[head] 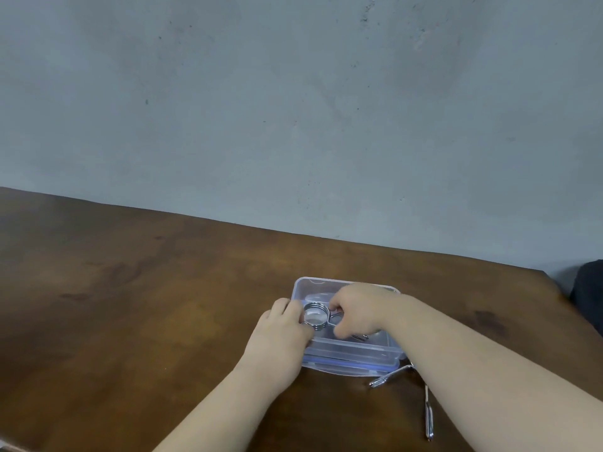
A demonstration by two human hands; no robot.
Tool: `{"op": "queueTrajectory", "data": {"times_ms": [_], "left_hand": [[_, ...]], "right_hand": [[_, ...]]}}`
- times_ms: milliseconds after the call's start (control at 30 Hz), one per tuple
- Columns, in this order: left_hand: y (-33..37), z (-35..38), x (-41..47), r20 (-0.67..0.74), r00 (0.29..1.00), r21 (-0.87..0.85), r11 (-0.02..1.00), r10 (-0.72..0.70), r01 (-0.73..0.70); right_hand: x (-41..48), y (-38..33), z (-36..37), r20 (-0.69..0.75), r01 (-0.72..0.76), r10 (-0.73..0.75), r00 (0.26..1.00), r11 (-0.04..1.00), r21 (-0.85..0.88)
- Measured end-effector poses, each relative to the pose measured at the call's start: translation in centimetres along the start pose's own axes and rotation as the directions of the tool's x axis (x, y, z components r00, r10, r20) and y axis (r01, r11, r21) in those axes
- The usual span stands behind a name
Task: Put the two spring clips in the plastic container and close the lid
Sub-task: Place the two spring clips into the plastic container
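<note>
one clip over the box, one on the wood

grey, scuffed wall (pixel 293 93) behind; dark brown wooden surface (pixel 130 305) below, running off at a slant to the right. on that surface, right of centre, clear plastic container (pixel 352 349) with a bluish tint, rectangular, open at the top. beneath its near edge, a clear sheet with a blue line, probably the lid (pixel 346 368), lying flat; cannot tell for sure.

left hand (pixel 280 334) against the container's left end, fingers (pixel 288 309) curled up to the rim and touching the coil of the first spring clip (pixel 316 316). right hand (pixel 359 313) reaching in from the right over the open box, fingers (pixel 337 305) closed around that clip's wire arms just beside the coil. coil bright and chrome, held at about the height of the rim at the box's left end; whether any part rests on the box floor, cannot tell. a bit of bent wire (pixel 359 337) showing under the right hand, inside the box.

second spring clip (pixel 408 383) outside the container, on the bare wood just beside its near right corner, partly hidden by the right forearm: one arm pointing left, the other toward the camera. touched by neither hand.

dark object (pixel 587 295) at the far right edge, cut off.
</note>
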State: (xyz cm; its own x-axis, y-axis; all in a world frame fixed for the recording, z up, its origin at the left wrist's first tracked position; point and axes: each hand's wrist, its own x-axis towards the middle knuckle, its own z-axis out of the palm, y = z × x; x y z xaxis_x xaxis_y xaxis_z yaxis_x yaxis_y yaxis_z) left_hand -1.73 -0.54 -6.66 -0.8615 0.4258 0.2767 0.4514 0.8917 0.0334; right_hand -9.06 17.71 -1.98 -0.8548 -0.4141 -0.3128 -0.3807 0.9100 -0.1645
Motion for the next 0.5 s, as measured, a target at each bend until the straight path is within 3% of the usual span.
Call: {"op": "queueTrajectory", "data": {"times_ms": [300, 400, 500], "left_hand": [[-0.5, 0.4, -0.7, -0.033, 0.999, -0.025, 0.999, -0.024, 0.023], [-1.2, 1.5, -0.8, -0.084, 0.996, -0.087, 0.996, -0.018, 0.010], [-1.3, 2.4, -1.3, -0.168, 0.986, -0.133, 0.991, -0.017, -0.005]], "right_hand": [[1.5, -0.2, 2.3, -0.096, 0.055, -0.061, 0.994, 0.997, -0.063], [0.4, 0.2, 2.2, -0.157, 0.076, -0.068, 0.985, 0.996, 0.044], [-2.3, 1.3, 1.2, -0.351, 0.057, 0.029, 0.936, 0.971, 0.233]]}}
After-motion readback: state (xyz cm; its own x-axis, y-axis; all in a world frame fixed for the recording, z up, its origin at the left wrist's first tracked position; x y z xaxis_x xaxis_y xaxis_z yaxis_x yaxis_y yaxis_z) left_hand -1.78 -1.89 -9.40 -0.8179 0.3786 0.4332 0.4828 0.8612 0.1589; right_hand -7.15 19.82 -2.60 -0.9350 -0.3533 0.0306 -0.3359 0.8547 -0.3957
